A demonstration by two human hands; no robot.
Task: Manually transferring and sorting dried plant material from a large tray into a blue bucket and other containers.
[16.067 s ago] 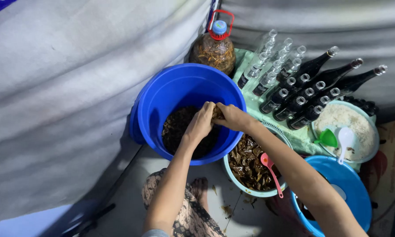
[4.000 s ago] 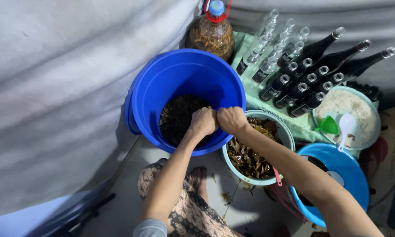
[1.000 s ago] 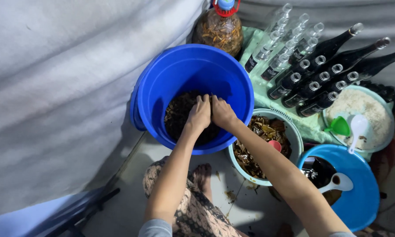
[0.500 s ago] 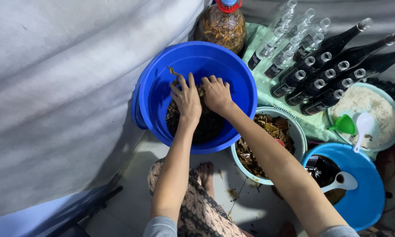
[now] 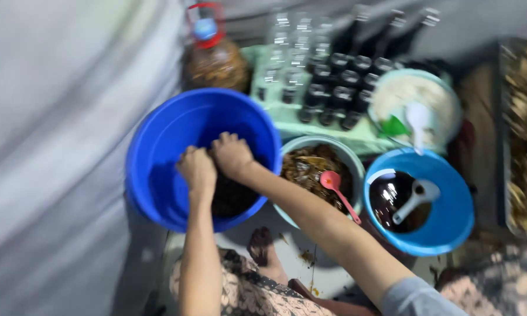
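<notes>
Both the left hand (image 5: pixel 197 169) and the right hand (image 5: pixel 233 155) are pressed together, curled into the dark wet mass (image 5: pixel 231 196) low inside the blue bucket (image 5: pixel 158 169), where kneading appears unfinished, much material still lying beneath them.

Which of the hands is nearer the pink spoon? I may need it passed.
Right. The right hand is in the blue bucket on the side toward the pink spoon; the left hand is farther away.
</notes>
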